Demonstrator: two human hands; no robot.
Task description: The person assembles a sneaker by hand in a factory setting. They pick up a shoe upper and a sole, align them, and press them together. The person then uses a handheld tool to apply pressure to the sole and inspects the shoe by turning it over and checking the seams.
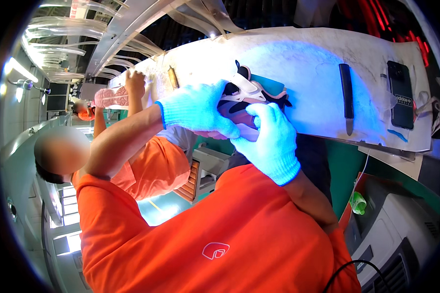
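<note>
A sneaker (243,116) in pink, white and black lies tilted at the edge of the white-covered bench, under bluish light. My left hand (198,108), in a light knit glove, grips the shoe from its left side, thumb low by the sole. Also gloved, my right hand (273,141) is closed at the shoe's near side, its bent fingers and thumb against the sole edge. Whether it pinches a small piece there is too bright to make out. A teal piece (269,86) shows behind the shoe.
On the bench (308,58) lie a black-handled knife (346,90), a dark phone (400,95), a blue scrap (397,136) and a yellowish tool (173,78). At left, a co-worker in orange (156,168) holds a pink shoe (111,97). A grey machine (401,229) stands lower right.
</note>
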